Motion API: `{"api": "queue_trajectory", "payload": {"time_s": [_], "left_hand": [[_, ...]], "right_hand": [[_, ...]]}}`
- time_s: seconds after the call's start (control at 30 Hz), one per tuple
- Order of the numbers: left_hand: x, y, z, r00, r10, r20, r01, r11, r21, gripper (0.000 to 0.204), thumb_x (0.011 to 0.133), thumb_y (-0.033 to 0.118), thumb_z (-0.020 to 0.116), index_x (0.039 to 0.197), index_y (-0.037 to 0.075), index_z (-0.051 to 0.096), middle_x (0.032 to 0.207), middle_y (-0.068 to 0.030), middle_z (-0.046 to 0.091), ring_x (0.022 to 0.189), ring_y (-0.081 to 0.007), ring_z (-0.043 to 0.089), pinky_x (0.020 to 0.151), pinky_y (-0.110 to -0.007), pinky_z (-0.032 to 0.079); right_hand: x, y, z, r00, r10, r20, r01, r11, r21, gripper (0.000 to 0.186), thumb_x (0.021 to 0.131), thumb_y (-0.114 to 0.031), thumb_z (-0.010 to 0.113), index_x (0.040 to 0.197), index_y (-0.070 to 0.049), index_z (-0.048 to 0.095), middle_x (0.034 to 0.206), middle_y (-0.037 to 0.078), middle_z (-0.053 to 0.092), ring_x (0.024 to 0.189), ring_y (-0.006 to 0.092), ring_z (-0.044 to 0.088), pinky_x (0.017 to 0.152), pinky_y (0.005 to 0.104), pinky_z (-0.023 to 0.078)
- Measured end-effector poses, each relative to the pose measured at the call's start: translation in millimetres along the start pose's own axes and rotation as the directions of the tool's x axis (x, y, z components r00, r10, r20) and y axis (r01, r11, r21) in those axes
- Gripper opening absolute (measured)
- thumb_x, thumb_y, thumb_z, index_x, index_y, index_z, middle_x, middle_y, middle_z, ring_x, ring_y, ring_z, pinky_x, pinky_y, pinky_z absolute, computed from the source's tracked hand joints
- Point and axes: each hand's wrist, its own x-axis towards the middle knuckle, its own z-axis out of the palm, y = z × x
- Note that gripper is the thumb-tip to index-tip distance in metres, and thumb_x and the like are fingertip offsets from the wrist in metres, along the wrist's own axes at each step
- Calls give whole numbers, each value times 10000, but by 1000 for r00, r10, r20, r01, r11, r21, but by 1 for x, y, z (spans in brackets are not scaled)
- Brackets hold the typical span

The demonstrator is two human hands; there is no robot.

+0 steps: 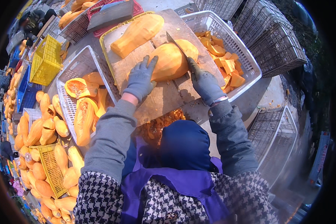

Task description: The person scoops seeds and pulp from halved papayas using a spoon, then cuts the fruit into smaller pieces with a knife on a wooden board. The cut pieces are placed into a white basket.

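On a worn wooden board [158,99] lies a peeled orange pumpkin half [169,64], cut face down. My left hand [141,77], in a grey glove, rests on its left end with the fingers spread. In my gloved right hand [205,85] is the handle of a kitchen knife [177,45]; its blade stands across the pumpkin near the right end. Whether the blade has gone all the way through cannot be seen. A second peeled pumpkin piece [138,34] lies farther back on the board.
At the board's right, a white crate [250,61] holds orange chunks. Another white crate [65,100] on the left holds halved pumpkins. Whole peeled pumpkins [44,127] are heaped at far left around yellow crates [46,61]. Stacked crates [272,37] stand at back right; scraps [160,127] lie below the board.
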Motion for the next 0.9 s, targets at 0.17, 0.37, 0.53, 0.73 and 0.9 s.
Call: {"api": "queue_trajectory", "payload": {"time_s": [0.17,0.37,0.53,0.73,0.9], "left_hand": [[-21,-35,-16,1000,6,2,-6,999,-44,910,687,327,757,1448,178,281,1412,-188,370,1294,-345,382,1054,-411,343],[-38,-59,-18,969,-136,204,189,945,-267,813,725,245,689,1428,108,304,1337,-237,408,1224,-393,457,1004,-396,407],[-31,-55,-10,965,-160,209,217,934,-285,760,733,218,679,1395,76,334,1325,-292,379,1199,-409,476,987,-399,424],[-29,-58,-11,966,-151,209,213,925,-315,828,690,255,734,1396,52,352,1316,-286,413,1197,-418,465,1005,-386,410],[-26,-60,-7,960,-136,245,207,932,-296,812,641,266,776,1333,39,418,1253,-279,472,1167,-399,497,982,-385,429]], "right_hand": [[-5,9,-2,988,-102,-117,109,992,56,547,929,-195,458,1448,-236,291,1054,257,617,942,371,631,825,435,490],[-36,-54,-71,794,-167,-584,376,890,257,500,902,-103,538,1386,-112,413,1121,234,613,934,304,660,805,359,522],[-33,-70,-10,991,-131,-17,130,990,-61,505,949,-223,425,1440,-192,311,922,268,633,842,396,638,784,454,495],[-10,-59,-5,993,-70,91,70,998,1,479,958,-268,401,1425,-181,337,1002,278,625,940,406,621,857,449,472],[-15,-103,-85,992,-124,-26,125,991,43,483,927,-206,463,1399,-132,388,1124,246,605,1007,382,609,883,389,475]]}}
